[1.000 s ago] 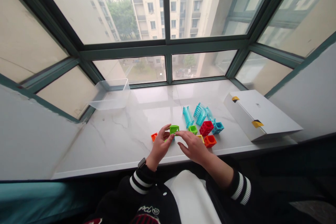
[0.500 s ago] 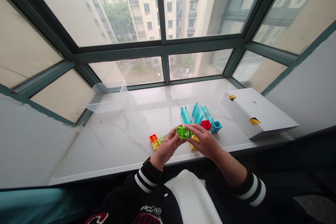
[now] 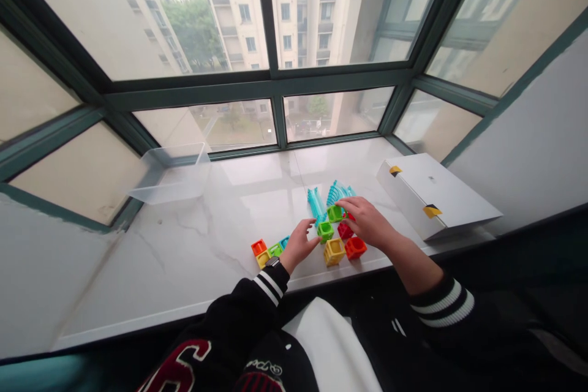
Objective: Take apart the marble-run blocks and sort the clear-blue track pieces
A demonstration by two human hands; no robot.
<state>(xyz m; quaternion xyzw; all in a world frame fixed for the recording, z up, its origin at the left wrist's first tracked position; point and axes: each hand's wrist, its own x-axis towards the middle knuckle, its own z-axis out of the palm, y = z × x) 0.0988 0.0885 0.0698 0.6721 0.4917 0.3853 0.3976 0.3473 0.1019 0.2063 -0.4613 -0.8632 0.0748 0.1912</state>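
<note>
The far green block [image 3: 335, 214] is grasped by the right hand [image 3: 370, 223], with its fingers laid over the block's upper edge. The fingers of the left hand [image 3: 299, 247] are parted and released, held just beside the near green block [image 3: 325, 232]; a watch [image 3: 273, 262] is worn on that wrist.

Close to the near green block, a red block [image 3: 345, 230], an orange-red block [image 3: 355, 248] and a large yellow block [image 3: 334, 252] are seen on the white sill [image 3: 220, 196]. Another bit of red is partly hidden by the right hand. Beyond the blocks, a straight blue track [image 3: 315, 202] and a curved blue track [image 3: 337, 191] are laid out, the latter partly covered.

To the left of the left hand, an orange block [image 3: 258, 247], a small yellow block [image 3: 263, 259], a small green block [image 3: 274, 250] and a blue block [image 3: 285, 242] are grouped together. A clear tub [image 3: 169, 187] is set at the sill's left end, a white box [image 3: 436, 193] at its right.
</note>
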